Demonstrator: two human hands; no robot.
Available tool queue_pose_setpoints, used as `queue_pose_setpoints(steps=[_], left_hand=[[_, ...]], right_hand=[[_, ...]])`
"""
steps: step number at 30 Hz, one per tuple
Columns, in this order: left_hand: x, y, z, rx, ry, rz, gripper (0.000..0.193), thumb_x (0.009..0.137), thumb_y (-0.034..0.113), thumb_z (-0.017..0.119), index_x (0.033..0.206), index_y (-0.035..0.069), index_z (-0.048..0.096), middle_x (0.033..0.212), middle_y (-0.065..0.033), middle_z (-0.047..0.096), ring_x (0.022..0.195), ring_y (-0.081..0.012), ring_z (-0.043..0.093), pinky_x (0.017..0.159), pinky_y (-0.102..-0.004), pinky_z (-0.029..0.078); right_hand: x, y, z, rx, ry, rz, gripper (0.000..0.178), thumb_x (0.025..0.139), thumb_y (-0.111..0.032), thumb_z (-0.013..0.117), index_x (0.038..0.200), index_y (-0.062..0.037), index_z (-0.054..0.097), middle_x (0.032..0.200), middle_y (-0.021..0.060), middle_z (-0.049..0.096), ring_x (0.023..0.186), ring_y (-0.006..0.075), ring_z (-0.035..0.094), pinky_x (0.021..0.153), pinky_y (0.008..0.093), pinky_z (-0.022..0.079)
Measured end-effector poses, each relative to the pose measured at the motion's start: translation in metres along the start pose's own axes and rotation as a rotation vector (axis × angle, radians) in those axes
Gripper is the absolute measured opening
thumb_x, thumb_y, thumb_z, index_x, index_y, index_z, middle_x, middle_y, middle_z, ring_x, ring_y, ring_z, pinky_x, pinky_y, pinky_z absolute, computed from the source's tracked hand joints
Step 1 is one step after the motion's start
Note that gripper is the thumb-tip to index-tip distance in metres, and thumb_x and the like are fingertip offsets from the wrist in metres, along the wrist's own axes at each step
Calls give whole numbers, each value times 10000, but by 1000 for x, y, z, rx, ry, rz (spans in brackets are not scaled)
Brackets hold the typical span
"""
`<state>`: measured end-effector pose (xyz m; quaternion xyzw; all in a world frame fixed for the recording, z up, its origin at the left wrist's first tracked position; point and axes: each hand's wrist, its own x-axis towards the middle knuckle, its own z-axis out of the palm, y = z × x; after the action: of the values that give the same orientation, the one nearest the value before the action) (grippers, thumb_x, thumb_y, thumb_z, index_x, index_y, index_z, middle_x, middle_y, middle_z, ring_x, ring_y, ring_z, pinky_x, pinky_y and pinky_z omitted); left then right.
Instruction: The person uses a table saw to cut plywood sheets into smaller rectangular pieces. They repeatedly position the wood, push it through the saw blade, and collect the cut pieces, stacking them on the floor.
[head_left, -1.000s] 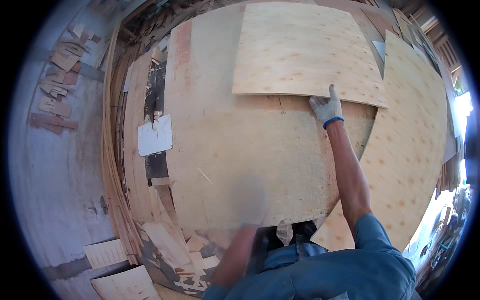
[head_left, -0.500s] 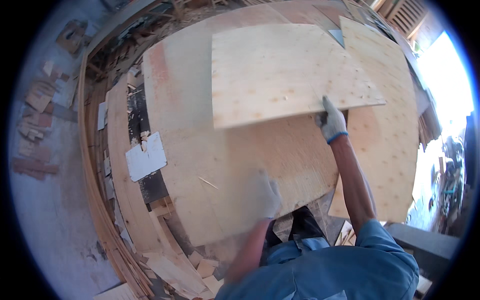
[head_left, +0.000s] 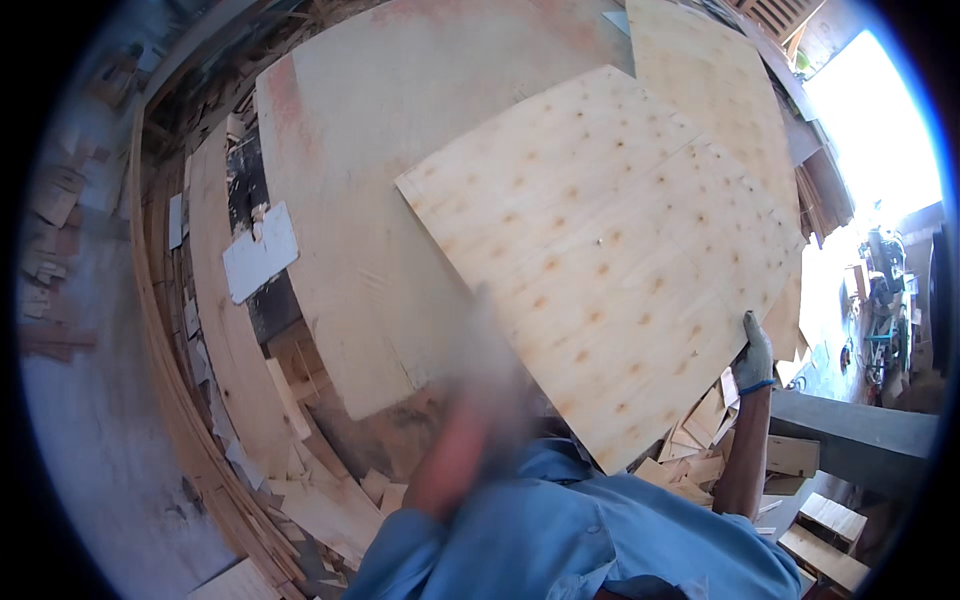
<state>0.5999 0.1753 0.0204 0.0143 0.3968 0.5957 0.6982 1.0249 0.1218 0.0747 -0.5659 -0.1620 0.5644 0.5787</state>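
Right up against the person's front now, that's where the sheet (head_left: 610, 260) has ended up. Half a second ago it lay farther off, near edge running roughly crosswise; now it's swung round on the diagonal with a corner pointing down at the shirt (head_left: 570, 520). It covers part of the big board (head_left: 350, 200) and overlaps the second sheet (head_left: 690, 70), and its lower right edge sticks out over some offcuts (head_left: 690, 440).

The right hand (head_left: 755, 355) has come round with it. Its fingers look clamped on that lower right edge, though most are tucked out of sight underneath. The left hand (head_left: 485, 385) is just a blur next to the left edge, so I honestly can't tell if its fingers are apart or together, or even touching.

What it means for the work, imo: the sheet's turned and within easy reach, but the only grip I can make out is way over on one side, so it could twist or dip.
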Motion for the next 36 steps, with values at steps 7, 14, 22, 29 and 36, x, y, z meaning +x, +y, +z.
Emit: queue_pose_setpoints(steps=[7, 14, 22, 29, 36], left_hand=[[-58, 2, -38, 241, 165, 110, 376, 956, 276, 566, 1223, 11, 577, 1084, -77, 643, 1025, -204, 612, 922, -345, 503], [-155, 26, -83, 448, 390, 312, 306, 938, 249, 592, 1128, 11, 623, 1034, -36, 634, 978, -151, 600, 854, -318, 507], [-253, 41, -191, 411, 375, 473, 324, 898, 175, 616, 1142, -38, 599, 1076, -86, 635, 981, -199, 622, 865, -347, 517], [-363, 77, -188, -65, 622, 256, 301, 955, 259, 575, 1181, 62, 605, 1098, -93, 664, 958, -238, 649, 837, -388, 536], [-414, -8, -440, 1045, 189, 66, 297, 990, 261, 516, 1161, 39, 615, 1041, -56, 697, 946, -175, 651, 934, -371, 490]], right_hand=[[-33, 62, 6, 38, 147, 34, 392, 971, -318, 585, 1191, 6, 584, 1092, 103, 659, 956, 212, 654, 835, 338, 545], [-56, 94, 39, -73, 120, 104, 512, 963, -454, 562, 1140, 23, 622, 999, 82, 677, 798, 180, 659, 688, 299, 540], [-56, 153, 113, -238, -20, 84, 498, 956, -458, 589, 1034, 24, 686, 922, 46, 682, 748, 124, 634, 657, 287, 524], [-71, 258, 191, -468, -185, 82, 521, 966, -445, 568, 1026, 59, 683, 883, 21, 672, 746, 91, 596, 670, 270, 490], [-137, 324, 176, -824, -317, 148, 492, 960, -483, 516, 951, -10, 651, 805, 44, 638, 700, 143, 591, 610, 312, 481]])
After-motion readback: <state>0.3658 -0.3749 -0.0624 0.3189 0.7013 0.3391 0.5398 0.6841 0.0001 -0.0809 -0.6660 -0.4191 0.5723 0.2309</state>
